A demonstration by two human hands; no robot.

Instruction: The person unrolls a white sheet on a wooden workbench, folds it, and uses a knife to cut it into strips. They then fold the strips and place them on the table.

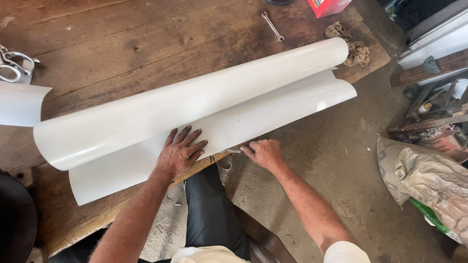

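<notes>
My left hand (179, 153) lies flat, fingers spread, pressing down on the loose flap of the white sheet (195, 114) right at the near edge of the tabletop (122, 53); it grips nothing, only pins. My right hand (263, 153) sits just beside it, curled at the sheet's edge with what looks like a thin metal tool under the fingers, though I can't tell exactly what. The sheet is smooth, glossy and springy, curled into a long roll just beyond my fingers and running well past both hands. My worry: that curl wants to close, so if my left palm slips on the slick surface the flap could snap back under my right hand and spoil the edge. The overhanging right end could also sag and kink. The tabletop is rough, dark, scarred wood. Farther out beyond my right hand lie a steel spanner (272, 26), a crumpled rag (352, 46) and a red box (329, 6); far off to the left, metal shears (14, 65).
</notes>
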